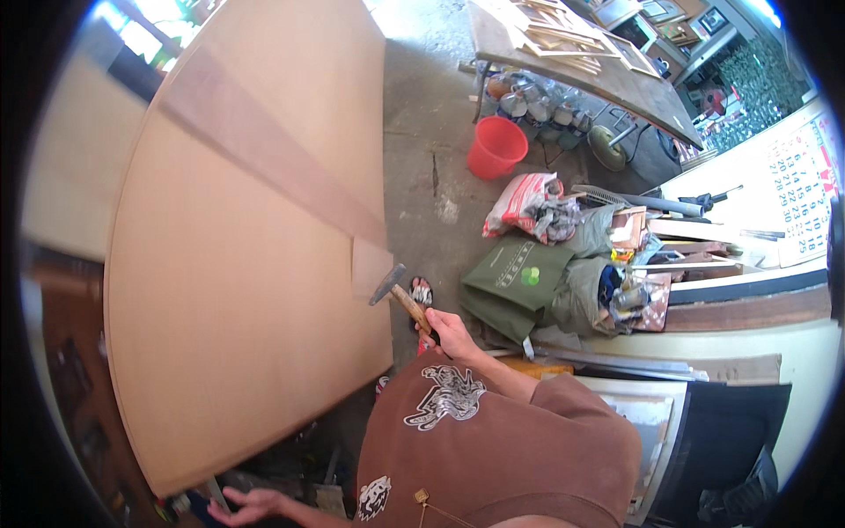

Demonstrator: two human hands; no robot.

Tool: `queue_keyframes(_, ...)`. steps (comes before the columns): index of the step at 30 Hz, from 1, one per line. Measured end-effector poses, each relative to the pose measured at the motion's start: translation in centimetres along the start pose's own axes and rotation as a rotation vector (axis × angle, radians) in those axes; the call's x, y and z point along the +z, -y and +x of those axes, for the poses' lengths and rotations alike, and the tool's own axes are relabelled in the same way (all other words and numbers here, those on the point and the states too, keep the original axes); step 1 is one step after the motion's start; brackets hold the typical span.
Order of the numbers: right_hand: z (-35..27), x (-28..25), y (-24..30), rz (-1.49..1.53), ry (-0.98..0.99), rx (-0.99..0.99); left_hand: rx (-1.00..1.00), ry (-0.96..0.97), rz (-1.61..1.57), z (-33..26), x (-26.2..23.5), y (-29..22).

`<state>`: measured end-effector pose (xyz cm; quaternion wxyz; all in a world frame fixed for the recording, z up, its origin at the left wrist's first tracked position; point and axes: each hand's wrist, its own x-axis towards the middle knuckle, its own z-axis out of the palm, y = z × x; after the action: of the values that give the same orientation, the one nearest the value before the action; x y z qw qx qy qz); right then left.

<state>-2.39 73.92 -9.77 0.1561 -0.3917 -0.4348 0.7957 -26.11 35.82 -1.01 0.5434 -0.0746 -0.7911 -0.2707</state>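
Gripping a wooden-handled hammer (410, 305), a person's right hand (447, 334) closes around the lower handle, holding the metal head over the near side of a broad tan panel (255, 299); whether the head touches the board cannot be told. The left hand (253, 505) sits low in the view near the panel's bottom corner, palm turned up and fingers loosely open, and the dim clutter beside it hides whether its fingertips brush anything. The end of the hammer's handle disappears inside the right fist, a brown shirt (537, 431) covers much of the foreground, and a foot (421, 289) shows only partly beyond the hammer. A darker band crosses the panel, too faint to tell as a strip or a shadow. Pale lettering and a leaf-like emblem mark a green bag (506, 282); a wall calendar (803, 198) carries rows of dark numerals with some in red, and a red-and-white sack (521, 204) bears print too creased to read. The panel's long right edge runs beside grey floor (422, 106), which stretches between the board and the bags toward a red bucket (497, 148). Farther off, a table (620, 88) holds stacked wooden frames (563, 35), with plastic bottles (539, 107) crowded beneath its edge.
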Motion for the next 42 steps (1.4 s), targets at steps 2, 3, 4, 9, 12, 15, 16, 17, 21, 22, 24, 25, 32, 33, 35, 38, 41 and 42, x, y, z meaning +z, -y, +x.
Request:
queue_keyframes(2,3.5,-3.5,4.9,-0.044,-0.085,-0.085,-0.007,0.124,-0.182,-3.5,8.3,-6.5)
queue_keyframes(3,4.9,-5.2,7.3,-0.059,-0.129,-0.117,-0.065,0.191,-0.277,-5.3,12.2,-9.3)
queue_keyframes(4,6.7,-7.2,9.1,-0.046,-0.166,-0.133,-0.123,0.293,-0.312,-6.5,15.5,-12.8)
queue_keyframes(9,13.4,-16.7,18.5,-0.097,-0.326,-0.332,-0.143,0.817,-0.546,-9.9,27.1,-32.0)
queue_keyframes(12,17.5,-19.2,23.0,0.068,-0.273,-0.365,-0.196,1.001,-0.623,-12.2,32.7,-38.8)
queue_keyframes(15,22.4,-20.4,26.5,0.185,-0.212,-0.359,-0.25,1.218,-0.655,-13.6,38.6,-44.8)
queue_keyframes(16,24.6,-21.2,27.2,0.202,-0.191,-0.325,-0.297,1.301,-0.674,-14.3,41.2,-46.7)
queue_keyframes(17,26.9,-22.1,27.4,0.218,-0.169,-0.29,-0.345,1.384,-0.691,-15.3,43.6,-48.3)
queue_keyframes(21,38.1,-23.5,31.1,0.197,-0.163,-0.17,-0.48,1.638,-0.97,-19.1,54.7,-56.7)
queue_keyframes(22,41.1,-23.8,32.4,0.202,-0.131,-0.171,-0.458,1.743,-0.978,-20.0,57.6,-59.3)
queue_keyframes(24,47.7,-24.1,35.7,0.22,-0.056,-0.174,-0.399,1.952,-0.977,-20.6,63.1,-65.9)
queue_keyframes(25,50.7,-24.4,38.1,0.176,-0.025,-0.176,-0.377,2.071,-0.952,-20.2,65.0,-69.8)
queue_keyframes(32,68.1,-26.0,54.3,-0.022,-0.003,-0.272,-0.802,1.994,-1.371,-16.5,79.9,-92.2)
queue_keyframes(33,70.5,-26.8,55.6,-0.035,-0.029,-0.279,-0.808,1.986,-1.37,-17.0,82.7,-94.1)
queue_keyframes(35,76.4,-29.2,57.1,-0.024,0.024,-0.235,-0.821,1.972,-1.365,-17.9,88.3,-97.8)
queue_keyframes(38,84.6,-32.5,61.2,0.005,0.075,-0.06,-0.827,1.889,-1.42,-19.1,96.9,-103.1)
queue_keyframes(41,93.6,-36.2,66.4,0.065,0.14,-0.054,-0.858,1.861,-1.456,-20.0,106.1,-108.8)
queue_keyframes(42,95.9,-36.5,68.2,-0.015,0.116,-0.13,-0.885,1.858,-1.461,-19.8,108.3,-110.5)
